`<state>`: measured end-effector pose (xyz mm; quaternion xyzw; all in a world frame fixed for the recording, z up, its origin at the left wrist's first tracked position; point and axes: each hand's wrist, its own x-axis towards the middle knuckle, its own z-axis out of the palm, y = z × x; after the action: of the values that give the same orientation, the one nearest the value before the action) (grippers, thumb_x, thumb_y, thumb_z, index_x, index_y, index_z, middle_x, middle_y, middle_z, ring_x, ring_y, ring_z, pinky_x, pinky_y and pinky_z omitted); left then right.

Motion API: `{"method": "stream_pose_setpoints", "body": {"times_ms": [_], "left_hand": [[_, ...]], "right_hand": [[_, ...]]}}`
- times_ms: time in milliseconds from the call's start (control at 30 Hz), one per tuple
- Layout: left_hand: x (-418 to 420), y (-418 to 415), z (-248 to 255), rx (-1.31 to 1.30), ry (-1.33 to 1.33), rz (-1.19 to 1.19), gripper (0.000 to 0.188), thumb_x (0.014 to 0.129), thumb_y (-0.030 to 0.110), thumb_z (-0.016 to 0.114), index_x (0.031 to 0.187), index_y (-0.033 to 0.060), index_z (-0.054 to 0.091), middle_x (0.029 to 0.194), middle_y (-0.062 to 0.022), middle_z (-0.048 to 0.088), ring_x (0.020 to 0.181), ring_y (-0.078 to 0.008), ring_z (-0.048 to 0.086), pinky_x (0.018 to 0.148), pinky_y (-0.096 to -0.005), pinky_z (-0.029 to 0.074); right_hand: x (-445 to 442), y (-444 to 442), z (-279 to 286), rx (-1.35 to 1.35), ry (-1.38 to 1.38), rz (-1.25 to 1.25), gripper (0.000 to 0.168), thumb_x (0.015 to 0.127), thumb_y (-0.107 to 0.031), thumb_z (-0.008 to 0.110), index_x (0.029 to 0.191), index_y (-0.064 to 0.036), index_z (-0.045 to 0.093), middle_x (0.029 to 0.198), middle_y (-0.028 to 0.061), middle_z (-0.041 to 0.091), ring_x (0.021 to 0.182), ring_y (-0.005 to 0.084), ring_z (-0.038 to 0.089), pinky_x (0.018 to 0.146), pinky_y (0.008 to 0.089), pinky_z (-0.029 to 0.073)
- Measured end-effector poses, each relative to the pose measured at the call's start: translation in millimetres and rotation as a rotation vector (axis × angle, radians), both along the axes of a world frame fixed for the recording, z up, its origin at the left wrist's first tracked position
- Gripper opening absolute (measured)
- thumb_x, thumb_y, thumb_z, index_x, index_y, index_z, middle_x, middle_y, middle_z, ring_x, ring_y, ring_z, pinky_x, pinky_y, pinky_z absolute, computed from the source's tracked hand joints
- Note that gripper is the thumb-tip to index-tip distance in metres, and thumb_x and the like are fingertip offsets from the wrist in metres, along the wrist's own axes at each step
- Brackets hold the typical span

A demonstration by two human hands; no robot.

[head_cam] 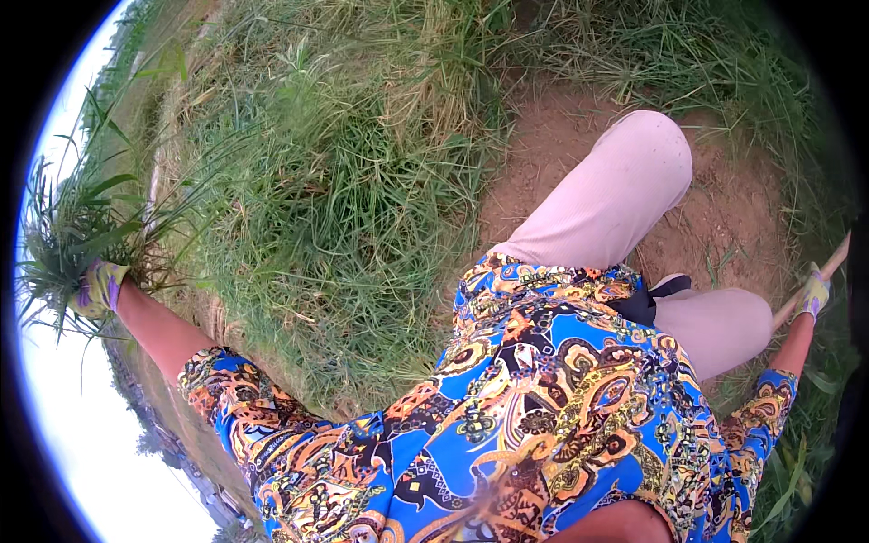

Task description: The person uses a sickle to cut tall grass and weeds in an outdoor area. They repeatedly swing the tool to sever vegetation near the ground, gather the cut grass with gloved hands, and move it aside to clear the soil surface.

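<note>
At the far left, my left hand, in a yellow and purple work glove, is closed around a bunch of long green grass. That arm is stretched out, and the blades fan out above and below the fist. On the opposite side my right hand, gloved in the same colours, grips a wooden handle beside my bent knee. The handle runs diagonally past the knee; its upper end reaches the dark rim of the view, and whatever tool it belongs to cannot be seen.
A thick heap of cut grass lies left of my legs. Reddish bare soil surrounds my raised knee. More grass edges the soil at the top, and green plants grow at the lower right.
</note>
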<state>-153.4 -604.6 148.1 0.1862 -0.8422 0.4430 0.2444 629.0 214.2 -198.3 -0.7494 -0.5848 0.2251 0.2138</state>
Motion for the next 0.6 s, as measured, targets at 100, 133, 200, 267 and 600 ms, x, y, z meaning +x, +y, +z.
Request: {"method": "stream_pose_setpoints", "body": {"times_ms": [100,133,200,267,600], "left_hand": [[1.4,-2.6,13.8,0.02,0.084,-0.307,0.039,0.074,0.037,0.061,0.104,0.0117,0.062,0.106,-0.0078,0.06,0.097,-0.0254,0.058,0.08,-0.0407,0.045],[-3.7,7.1,15.2,0.041,0.113,-0.477,0.038,0.075,0.035,0.06,0.104,0.011,0.062,0.105,-0.0083,0.06,0.096,-0.0257,0.058,0.08,-0.0406,0.045],[-15.6,22.1,12.5,0.057,0.139,-0.896,0.035,0.077,0.032,0.058,0.103,0.0094,0.061,0.104,-0.0093,0.06,0.095,-0.0263,0.058,0.08,-0.0405,0.045],[-17.1,19.3,-5.5,0.057,0.12,-1.145,0.032,0.079,0.029,0.057,0.103,0.0078,0.061,0.102,-0.0104,0.06,0.093,-0.0269,0.058,0.08,-0.0404,0.045],[100.0,16.4,-206.5,0.555,-1.098,-0.009,0.048,0.074,0.031,0.066,0.116,0.0101,0.056,0.109,-0.0156,0.06,0.099,-0.0286,0.058,0.085,-0.0361,0.046]], "right_hand": [[6.5,-4.0,-21.6,0.043,-0.253,0.112,0.028,0.074,-0.024,0.067,0.093,-0.005,0.056,0.059,-0.0001,0.049,0.047,0.0107,0.045,0.046,0.0268,0.037],[11.4,-1.5,-28.3,0.065,-0.307,0.153,0.031,0.074,-0.025,0.067,0.094,-0.004,0.056,0.059,-0.0001,0.048,0.047,0.0105,0.045,0.046,0.0269,0.037],[36.0,0.3,-34.7,-0.19,-0.406,0.148,0.046,0.073,-0.032,0.067,0.103,0.001,0.055,0.072,0.0062,0.058,0.063,0.0165,0.055,0.059,0.0302,0.044],[64.8,-10.6,-44.3,0.09,-0.591,0.358,0.054,0.074,-0.031,0.066,0.113,0.004,0.052,0.093,0.0131,0.061,0.083,0.0227,0.057,0.077,0.0317,0.044],[61.3,-78.1,-9.9,-0.159,-0.18,0.234,0.048,0.071,-0.013,0.065,0.115,-0.002,0.051,0.078,0.0023,0.054,0.066,0.0125,0.049,0.06,0.0274,0.042]]}}
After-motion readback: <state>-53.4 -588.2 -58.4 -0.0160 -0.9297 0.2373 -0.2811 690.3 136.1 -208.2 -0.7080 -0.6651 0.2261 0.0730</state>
